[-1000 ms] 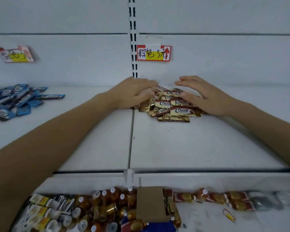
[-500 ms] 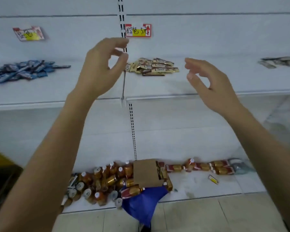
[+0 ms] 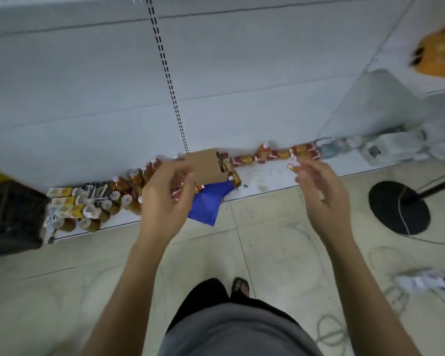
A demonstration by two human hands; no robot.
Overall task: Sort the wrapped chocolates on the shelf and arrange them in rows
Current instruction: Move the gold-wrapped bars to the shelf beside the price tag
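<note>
No wrapped chocolates are seen in this view, which is tipped down at the floor. Their direction from the fingers, their long axis and the nearer hand cannot be told. By judgement they lie on a shelf level beyond the top edge, so both hands would need raising up and forward. The left hand (image 3: 165, 199) is held out in mid-air with fingers loosely curled and thumb close to the fingertips; nothing is seen held in it, though it is blurred. The right hand (image 3: 319, 191) is held level with it, well apart, fingers half bent and spread, also with nothing in it. Behind the hands, on the bottom ledge (image 3: 262, 178), a cardboard box (image 3: 206, 167) is seen among lying bottles (image 3: 129, 186), with drink cartons (image 3: 67, 201) at the left and a blue sheet (image 3: 206, 204) hanging over the ledge's front. A small red-and-white tag (image 3: 290, 167) lies just beyond the right fingertips, apparently not touched. The white back panel (image 3: 88, 86) fills the upper frame. At top right an orange packet (image 3: 439, 47) is cut off and too blurred to name. A round black base (image 3: 398, 206) stands on the floor at right.
</note>
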